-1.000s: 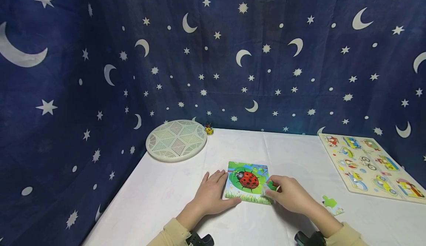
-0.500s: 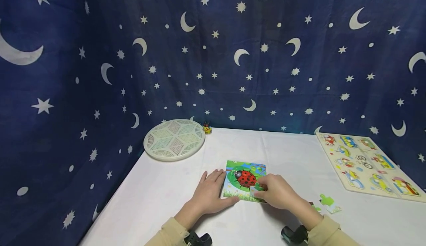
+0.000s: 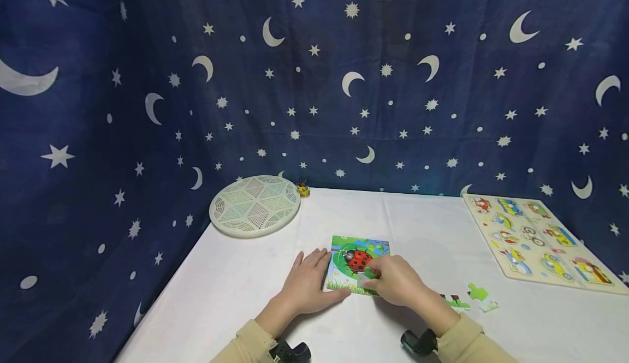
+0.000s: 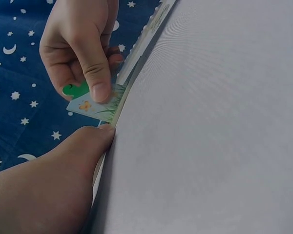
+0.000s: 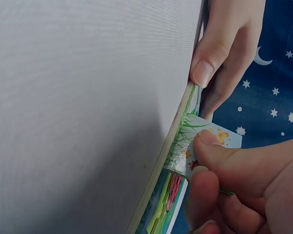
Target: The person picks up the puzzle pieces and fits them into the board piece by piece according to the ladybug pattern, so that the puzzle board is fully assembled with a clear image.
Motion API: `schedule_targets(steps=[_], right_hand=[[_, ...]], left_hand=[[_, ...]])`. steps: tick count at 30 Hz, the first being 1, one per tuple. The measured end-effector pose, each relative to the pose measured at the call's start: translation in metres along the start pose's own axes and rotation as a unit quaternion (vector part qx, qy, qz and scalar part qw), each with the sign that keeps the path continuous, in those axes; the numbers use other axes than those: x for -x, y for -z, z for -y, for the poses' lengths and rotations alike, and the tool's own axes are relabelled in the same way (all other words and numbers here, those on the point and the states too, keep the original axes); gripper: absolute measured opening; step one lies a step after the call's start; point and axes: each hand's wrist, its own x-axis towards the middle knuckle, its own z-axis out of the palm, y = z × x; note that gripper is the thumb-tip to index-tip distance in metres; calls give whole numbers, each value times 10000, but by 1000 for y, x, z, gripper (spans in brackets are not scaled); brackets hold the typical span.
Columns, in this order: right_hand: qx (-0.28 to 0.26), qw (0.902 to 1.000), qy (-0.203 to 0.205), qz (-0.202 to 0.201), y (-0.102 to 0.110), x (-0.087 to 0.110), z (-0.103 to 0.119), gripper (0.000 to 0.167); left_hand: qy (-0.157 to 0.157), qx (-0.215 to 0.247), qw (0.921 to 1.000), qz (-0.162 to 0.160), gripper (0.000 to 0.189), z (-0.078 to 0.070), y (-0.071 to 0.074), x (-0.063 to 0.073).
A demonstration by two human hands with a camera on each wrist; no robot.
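A square ladybug jigsaw puzzle (image 3: 344, 285) lies flat on the white table in the head view. My left hand (image 3: 308, 285) rests at its left side, fingers straight and spread, thumb along the front edge. Over the lower right of the puzzle, my right hand (image 3: 399, 281) pinches a jigsaw piece between thumb and fingers. In the left wrist view that piece (image 4: 84, 107) is pale blue with an orange butterfly, grass and a green tab. The right wrist view shows the piece (image 5: 229, 137) tilted against the puzzle's front edge; fingers hide part of it.
Loose jigsaw pieces (image 3: 483, 297) lie right of my right forearm, partly hidden by it. A wooden picture board (image 3: 535, 254) is at the far right. A round patterned game board (image 3: 255, 206) and a small yellow toy (image 3: 303, 189) stand at the back left, before a starry curtain (image 3: 314, 90).
My right hand has moved left with the piece, from the puzzle's right edge further over its lower part. More loose pieces show beside the forearm. The left hand stays at the puzzle.
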Motion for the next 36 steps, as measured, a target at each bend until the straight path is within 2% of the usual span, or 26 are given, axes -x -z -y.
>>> schedule_targets(steps=[9, 16, 20, 28, 31, 36], right_hand=[[174, 9994, 295, -42, -4, -3, 6, 36], [219, 9989, 408, -22, -5, -5, 10, 32], [176, 9989, 428, 2, -6, -7, 11, 32], [158, 9988, 472, -32, -8, -10, 12, 26], [156, 9987, 489, -51, -9, -11, 12, 29], [156, 9984, 539, -113, -10, -12, 13, 44]], left_hand=[[-40, 34, 10000, -74, 99, 0, -1, 1], [-90, 95, 9998, -138, 95, 0, -2, 1], [-151, 117, 9998, -38, 92, 2, 1, 0], [-278, 770, 9962, 293, 81, 11, 9, -1], [-257, 793, 9960, 322, 81, 12, 9, -1], [-224, 676, 9969, 329, 80, 9, 8, 0]])
